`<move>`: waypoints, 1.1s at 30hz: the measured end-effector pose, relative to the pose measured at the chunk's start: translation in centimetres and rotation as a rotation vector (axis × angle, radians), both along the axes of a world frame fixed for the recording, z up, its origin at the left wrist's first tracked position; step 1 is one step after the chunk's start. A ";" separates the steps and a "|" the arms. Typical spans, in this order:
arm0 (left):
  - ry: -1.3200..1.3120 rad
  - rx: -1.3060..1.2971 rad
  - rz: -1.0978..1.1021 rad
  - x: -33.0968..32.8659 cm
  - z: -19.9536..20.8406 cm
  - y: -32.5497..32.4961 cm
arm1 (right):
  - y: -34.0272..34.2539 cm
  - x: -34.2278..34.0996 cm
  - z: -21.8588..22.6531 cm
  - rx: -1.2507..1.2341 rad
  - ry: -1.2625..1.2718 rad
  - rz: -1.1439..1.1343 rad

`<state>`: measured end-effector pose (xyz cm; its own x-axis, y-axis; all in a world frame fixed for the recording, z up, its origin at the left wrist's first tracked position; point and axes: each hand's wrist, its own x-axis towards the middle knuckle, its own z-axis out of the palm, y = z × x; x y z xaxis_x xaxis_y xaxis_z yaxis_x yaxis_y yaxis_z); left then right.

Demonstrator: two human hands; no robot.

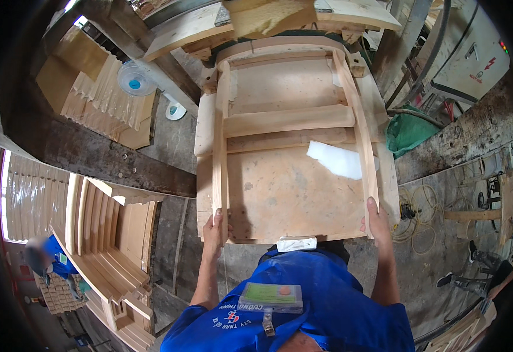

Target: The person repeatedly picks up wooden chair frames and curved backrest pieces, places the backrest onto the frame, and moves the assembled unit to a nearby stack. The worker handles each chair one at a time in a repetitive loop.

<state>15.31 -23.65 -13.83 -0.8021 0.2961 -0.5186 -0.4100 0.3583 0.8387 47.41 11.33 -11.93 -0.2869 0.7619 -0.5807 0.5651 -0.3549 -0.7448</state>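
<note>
A pale wooden chair-back frame (289,118) lies over the work board in front of me, with two long side posts, a cross rail midway and a curved rail at its far end. My left hand (213,232) is wrapped round the near end of the left post. Round the near end of the right post, my right hand (376,222) is closed. Beneath the frame is the work board (292,193). A white foam sheet (336,159) lies on it, partly under the right post. A small white block (296,244) sits at the board's near edge.
Beyond the frame stands a wooden shelf (350,17). Stacked curved wooden parts (107,258) and a white fan (134,78) are on the left. A grey electrical cabinet (465,53), a green bag (409,132) and a coiled hose (424,217) are on the right. Other people are at both sides.
</note>
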 end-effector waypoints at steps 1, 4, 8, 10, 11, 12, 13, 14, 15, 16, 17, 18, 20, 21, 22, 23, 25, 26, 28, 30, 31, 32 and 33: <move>0.007 0.014 0.004 0.0 -0.1 -0.1 | -0.1 0.0 0.0 0.005 -0.005 -0.004; -0.015 0.023 0.000 -0.1 0.0 -0.1 | -0.2 -0.2 0.4 0.008 -0.023 -0.002; -0.004 -0.018 0.012 0.0 -0.7 -0.2 | -0.6 -0.2 0.3 0.022 -0.060 0.018; -0.001 -0.021 0.009 0.0 -1.3 -0.1 | -0.2 -0.6 -0.4 0.052 -0.047 0.016; 0.015 -0.021 0.007 0.2 -1.5 -0.3 | -0.3 -0.4 -0.7 0.044 -0.036 0.019; 0.032 -0.021 0.005 0.1 -1.6 -0.3 | -0.4 -0.1 -0.9 0.037 -0.026 0.021; 0.048 -0.020 0.002 0.1 -1.8 -0.3 | -0.3 0.1 -1.1 0.043 -0.028 0.032; 0.034 -0.028 -0.008 0.0 -1.6 -0.2 | -0.3 0.1 -1.2 0.045 -0.028 0.036; 0.021 -0.035 -0.019 0.1 -1.3 -0.2 | -0.2 0.1 -1.3 0.048 -0.027 0.039; 0.007 -0.042 -0.031 0.0 -1.1 0.0 | 0.0 0.2 -1.3 0.049 -0.028 0.035; 0.010 -0.029 -0.020 0.1 -1.2 -0.2 | -0.1 0.1 -1.4 0.038 -0.028 0.037; 0.014 -0.015 -0.010 0.0 -1.5 -0.2 | -0.1 0.1 -1.5 0.027 -0.028 0.037; 0.011 -0.012 -0.016 0.0 -1.5 -0.3 | -0.1 0.3 -1.8 0.011 -0.012 0.016; 0.009 -0.019 -0.031 0.0 -1.1 -0.1 | 0.0 0.3 -1.8 0.004 -0.001 -0.001; 0.007 -0.026 -0.046 -0.1 -0.7 0.1 | 0.0 0.3 -1.9 0.003 0.005 -0.004; 0.003 -0.038 -0.033 -0.1 -0.6 -0.1 | 0.0 0.3 -1.7 -0.001 0.012 -0.002; -0.001 -0.046 0.001 0.0 -0.8 -0.2 | 0.0 0.3 -1.0 0.013 0.002 0.033; -0.006 -0.047 0.002 0.0 -0.8 0.0 | 0.1 0.3 -1.1 0.011 0.000 0.029; -0.016 -0.050 0.007 -0.1 -0.7 0.0 | 0.0 0.4 -1.2 0.007 -0.003 0.022; -0.019 -0.044 0.015 0.0 -0.6 0.1 | 0.0 0.2 -0.7 0.009 -0.008 0.022; -0.020 -0.042 0.021 0.0 -0.6 0.1 | -0.1 0.1 -0.5 0.009 -0.010 0.023; -0.016 -0.043 0.020 0.0 -0.5 0.2 | 0.0 0.2 -0.6 0.007 -0.004 0.024; -0.012 -0.043 0.021 0.1 -0.5 0.2 | 0.0 0.2 -0.7 0.005 0.002 0.025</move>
